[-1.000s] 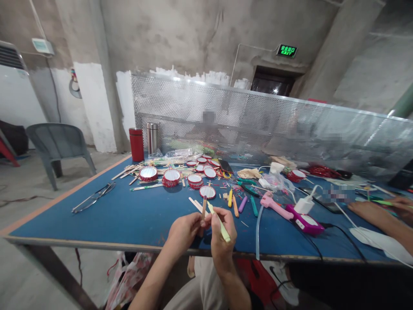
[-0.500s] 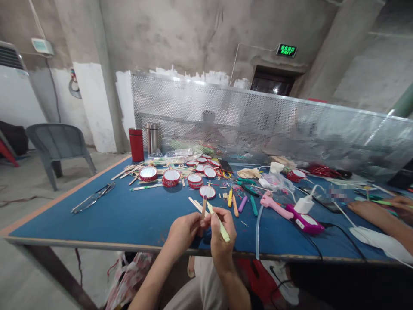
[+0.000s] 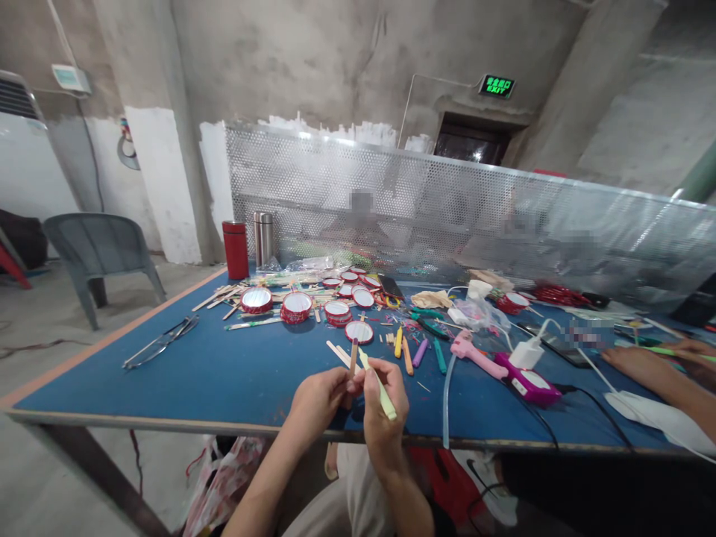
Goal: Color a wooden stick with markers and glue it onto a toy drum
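My left hand [image 3: 318, 399] pinches a flat wooden craft stick [image 3: 353, 356], held upright with a darker upper end. In my right hand [image 3: 385, 399] is a pale yellow-green marker [image 3: 385, 395], gripped like a pen, its tip close to the stick's face. Whether the tip touches the wood I cannot tell. Just beyond my hands lies a small round red-rimmed mirror-like disc [image 3: 359, 333]. Two more craft sticks [image 3: 338, 353] rest left of the held one. Yellow, orange, purple and teal markers [image 3: 420, 352] lie to the right.
Stacks of red-rimmed discs [image 3: 296, 306] and loose sticks spread across the back. Glasses [image 3: 162, 343] lie at left. A pink glue gun [image 3: 478, 356] and a purple power block [image 3: 529, 384] with cables sit at right, near another person's hand [image 3: 635, 362]. A red flask [image 3: 236, 250] stands behind.
Almost nothing differs. Both hands keep their hold on the stick and the marker, and the view has shifted very slightly.
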Demonstrator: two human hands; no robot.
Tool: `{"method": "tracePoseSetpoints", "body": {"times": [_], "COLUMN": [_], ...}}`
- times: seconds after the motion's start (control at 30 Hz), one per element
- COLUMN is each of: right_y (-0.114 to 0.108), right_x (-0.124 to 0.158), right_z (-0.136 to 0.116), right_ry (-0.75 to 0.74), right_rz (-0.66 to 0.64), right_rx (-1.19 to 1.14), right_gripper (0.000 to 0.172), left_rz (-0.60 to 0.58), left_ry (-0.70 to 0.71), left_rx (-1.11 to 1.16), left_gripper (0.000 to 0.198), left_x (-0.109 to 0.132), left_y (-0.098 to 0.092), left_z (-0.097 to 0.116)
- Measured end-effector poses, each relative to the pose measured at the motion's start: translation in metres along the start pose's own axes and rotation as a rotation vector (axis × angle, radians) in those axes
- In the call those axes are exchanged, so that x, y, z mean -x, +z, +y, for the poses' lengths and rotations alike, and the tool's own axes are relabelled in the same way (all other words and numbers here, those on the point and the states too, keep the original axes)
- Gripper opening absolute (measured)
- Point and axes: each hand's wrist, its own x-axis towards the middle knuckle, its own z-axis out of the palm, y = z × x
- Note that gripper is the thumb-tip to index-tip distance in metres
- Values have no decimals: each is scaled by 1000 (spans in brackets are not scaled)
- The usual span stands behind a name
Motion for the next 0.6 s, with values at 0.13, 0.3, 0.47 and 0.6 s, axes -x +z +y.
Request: {"method": "tracePoseSetpoints", "body": {"times": [0.13, 0.3, 0.47, 0.6], "right_y": [0, 0, 0, 0], "right_x": [1, 1, 0, 0], "right_z": [2, 4, 4, 2], "right_ry": [-5, -9, -10, -14], "right_rz": [-17, -44, -46, -61], "right_rx": [-33, -1, 12, 17], "right_gripper": [17, 16, 17, 16], "left_rz": [-2, 1, -3, -7], "left_ry": [-9, 8, 14, 9], "left_rx": [7, -8, 1, -3], "left_gripper": [21, 21, 17, 18], "left_x": [0, -1, -1, 0], "left_y": [0, 1, 3, 2], "left_z": [1, -1, -3, -2]}}
